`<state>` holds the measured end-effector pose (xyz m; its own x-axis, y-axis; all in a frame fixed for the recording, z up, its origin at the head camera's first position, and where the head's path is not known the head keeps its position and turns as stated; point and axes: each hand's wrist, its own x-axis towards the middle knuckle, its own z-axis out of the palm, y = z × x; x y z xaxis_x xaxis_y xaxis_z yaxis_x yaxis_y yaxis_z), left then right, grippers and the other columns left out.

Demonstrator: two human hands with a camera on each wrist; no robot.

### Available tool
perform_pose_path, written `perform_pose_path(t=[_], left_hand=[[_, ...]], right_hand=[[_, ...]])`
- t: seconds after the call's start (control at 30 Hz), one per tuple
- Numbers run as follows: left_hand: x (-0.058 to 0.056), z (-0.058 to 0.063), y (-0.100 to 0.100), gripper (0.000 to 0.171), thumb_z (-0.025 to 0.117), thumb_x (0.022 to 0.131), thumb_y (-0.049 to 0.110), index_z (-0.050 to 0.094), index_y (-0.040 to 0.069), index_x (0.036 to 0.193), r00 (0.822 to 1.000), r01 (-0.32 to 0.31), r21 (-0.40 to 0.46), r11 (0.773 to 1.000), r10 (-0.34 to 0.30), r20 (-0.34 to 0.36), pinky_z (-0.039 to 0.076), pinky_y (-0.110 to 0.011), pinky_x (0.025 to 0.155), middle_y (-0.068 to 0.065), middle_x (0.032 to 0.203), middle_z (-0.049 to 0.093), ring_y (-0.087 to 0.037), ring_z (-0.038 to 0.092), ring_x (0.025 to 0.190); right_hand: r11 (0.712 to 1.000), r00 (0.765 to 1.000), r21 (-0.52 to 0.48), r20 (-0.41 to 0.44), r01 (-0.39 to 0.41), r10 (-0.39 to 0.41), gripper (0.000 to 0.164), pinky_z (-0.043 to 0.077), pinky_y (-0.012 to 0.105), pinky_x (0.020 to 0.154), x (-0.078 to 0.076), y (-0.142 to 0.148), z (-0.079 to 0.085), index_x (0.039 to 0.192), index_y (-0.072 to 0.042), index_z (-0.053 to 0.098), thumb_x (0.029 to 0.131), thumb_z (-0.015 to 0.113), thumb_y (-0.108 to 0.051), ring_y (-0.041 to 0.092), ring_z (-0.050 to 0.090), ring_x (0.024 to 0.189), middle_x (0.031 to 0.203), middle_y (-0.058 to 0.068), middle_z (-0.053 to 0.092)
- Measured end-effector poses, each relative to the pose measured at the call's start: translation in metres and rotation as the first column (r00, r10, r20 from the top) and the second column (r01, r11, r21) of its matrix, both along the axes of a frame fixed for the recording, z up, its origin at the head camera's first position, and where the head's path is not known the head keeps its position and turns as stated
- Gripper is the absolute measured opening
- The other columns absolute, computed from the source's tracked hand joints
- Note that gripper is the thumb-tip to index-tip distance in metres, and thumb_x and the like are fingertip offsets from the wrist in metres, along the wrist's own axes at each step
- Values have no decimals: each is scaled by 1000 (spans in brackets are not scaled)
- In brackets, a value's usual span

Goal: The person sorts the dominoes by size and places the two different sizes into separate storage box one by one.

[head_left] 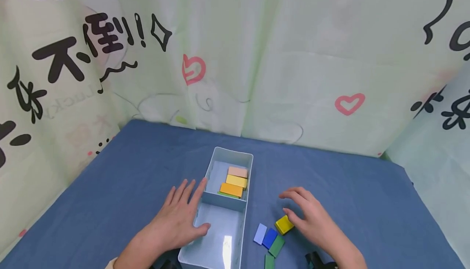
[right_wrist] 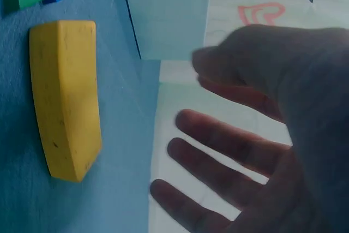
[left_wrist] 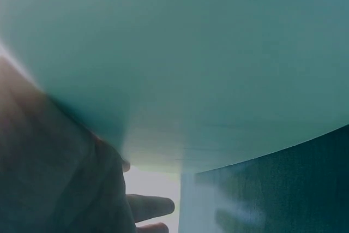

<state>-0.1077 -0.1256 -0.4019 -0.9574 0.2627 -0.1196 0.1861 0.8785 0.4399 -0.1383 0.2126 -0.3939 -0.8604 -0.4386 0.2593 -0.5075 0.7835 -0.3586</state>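
Nearest the camera, at seven o'clock in the head view, the left hand (head_left: 176, 222) spreads its fingers along the left edge of a pale blue tray (head_left: 216, 220), perhaps to steady it on the worktop (head_left: 158, 151); whether it presses or only hovers I cannot tell. Between four and five o'clock, the right hand (head_left: 312, 210), thumb and fingers apart and holding nothing, hangs over the yellow block (head_left: 284, 225), likely because that block is within easy reach. Towards half past five lie a light blue block (head_left: 260, 234), a dark blue block (head_left: 270, 238) and a green block (head_left: 277, 246), loose on the cloth. The tray's divider keeps the pink block (head_left: 238, 172), the pale yellow block (head_left: 236, 181) and the orange block (head_left: 231, 190) in the far compartment. Beneath the orange one only a green sliver shows; another green piece (head_left: 269, 262) is cut off by the bottom edge.
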Motion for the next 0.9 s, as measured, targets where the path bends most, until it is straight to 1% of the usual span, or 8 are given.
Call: perform_pose_path(t=[0.17, 0.27, 0.37, 0.43, 0.63, 0.77, 0.9], left_hand=[[2, 1, -1, 97, 68, 87, 50, 11, 23, 161, 1000, -5, -6, 1000, 5, 2, 11, -64, 120, -19, 163, 23, -42, 13, 152], [3, 2, 0, 98, 68, 87, 50, 11, 22, 161, 1000, -1, -4, 1000, 1, -3, 11, -65, 120, -20, 163, 23, -42, 13, 152], [4, 2, -1, 97, 68, 87, 49, 11, 22, 161, 1000, -1, -3, 1000, 1, -7, 11, -65, 120, -20, 163, 23, -42, 13, 152], [4, 2, -1, 97, 68, 87, 49, 11, 22, 161, 1000, -1, -3, 1000, 1, -8, 11, -64, 120, -20, 163, 22, -42, 13, 152], [4, 1, -1, 97, 68, 87, 50, 12, 22, 161, 1000, -17, -8, 1000, 17, -3, 11, -64, 120, -19, 163, 23, -42, 13, 152], [3, 1, -1, 97, 68, 87, 51, 12, 22, 161, 1000, -14, -9, 1000, 14, 3, 11, -64, 120, -19, 163, 23, -42, 13, 152], [3, 2, 0, 97, 67, 87, 50, 12, 22, 161, 1000, -8, -12, 1000, 8, -1, 11, -64, 120, -19, 163, 22, -42, 12, 153]], right_hand=[[999, 994, 31, 103, 29, -32, 28, 53, 38, 81, 0, 3, 2, 113, -18, 69, 87, 74, -10, 18, 58, 102, 110, -5, 63], [998, 984, 55, 172, 38, -47, 27, 52, 39, 82, 0, 2, 3, 115, -17, 68, 89, 72, -12, 19, 58, 104, 111, -2, 63], [996, 973, 78, 222, 38, -54, 27, 52, 40, 84, 1, 0, 1, 116, -17, 67, 89, 72, -14, 19, 58, 105, 112, -2, 62], [995, 963, 88, 261, 42, -64, 27, 52, 39, 83, 1, -2, 1, 116, -17, 67, 89, 72, -16, 17, 57, 102, 110, -2, 62], [992, 923, 115, 374, 55, -94, 26, 46, 29, 71, 2, -5, -1, 113, -21, 68, 88, 74, -21, 13, 48, 87, 104, -3, 58], [990, 914, 134, 394, 51, -100, 26, 43, 26, 68, 2, -4, -4, 110, -21, 68, 86, 77, -24, 13, 47, 85, 102, -3, 56], [987, 915, 143, 385, 68, -119, 25, 42, 25, 67, 2, -4, -6, 106, -21, 69, 84, 78, -27, 13, 46, 84, 99, -3, 55]])
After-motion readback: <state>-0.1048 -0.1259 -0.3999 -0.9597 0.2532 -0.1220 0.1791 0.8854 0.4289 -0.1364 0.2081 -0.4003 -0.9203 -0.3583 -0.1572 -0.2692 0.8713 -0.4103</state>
